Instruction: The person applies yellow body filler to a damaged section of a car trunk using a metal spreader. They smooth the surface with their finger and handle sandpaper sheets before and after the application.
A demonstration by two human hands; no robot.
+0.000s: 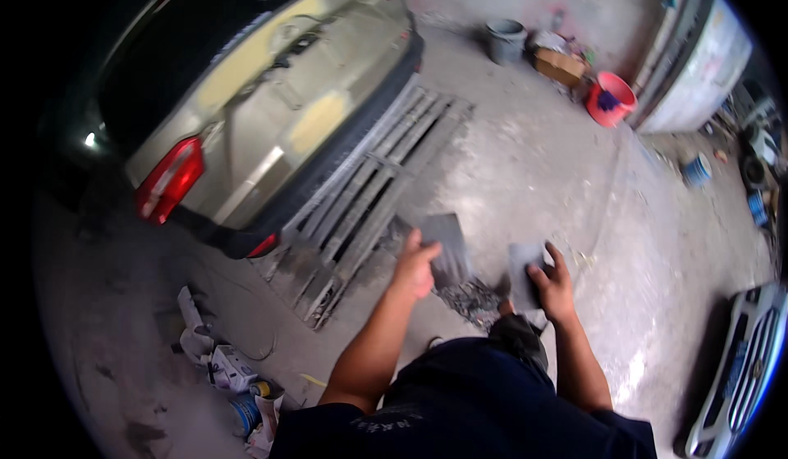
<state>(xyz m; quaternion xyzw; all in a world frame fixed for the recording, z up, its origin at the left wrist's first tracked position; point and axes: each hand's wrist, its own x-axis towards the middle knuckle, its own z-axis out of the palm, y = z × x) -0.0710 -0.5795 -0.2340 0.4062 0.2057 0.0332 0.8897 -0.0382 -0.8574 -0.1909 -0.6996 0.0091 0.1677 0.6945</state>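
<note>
My left hand (pixel 415 264) grips a flat grey metal spreader board (pixel 447 244) by its near edge, held out over the concrete floor. My right hand (pixel 553 283) holds a second, smaller grey flat scraper (pixel 522 267), thumb on top. The two tools sit side by side, a small gap between them. Below them on the floor lies a dark patch of dried filler scraps (pixel 469 298). A gold car's rear end (pixel 271 106) with patches of yellow filler stands to my upper left.
A metal floor grate (pixel 369 196) lies behind the car. A grey bucket (pixel 505 39), a cardboard box (pixel 561 65) and a red basin (pixel 611 98) stand at the far side. Cans and rags (pixel 238 377) litter the lower left. A white bumper (pixel 739 377) lies at right.
</note>
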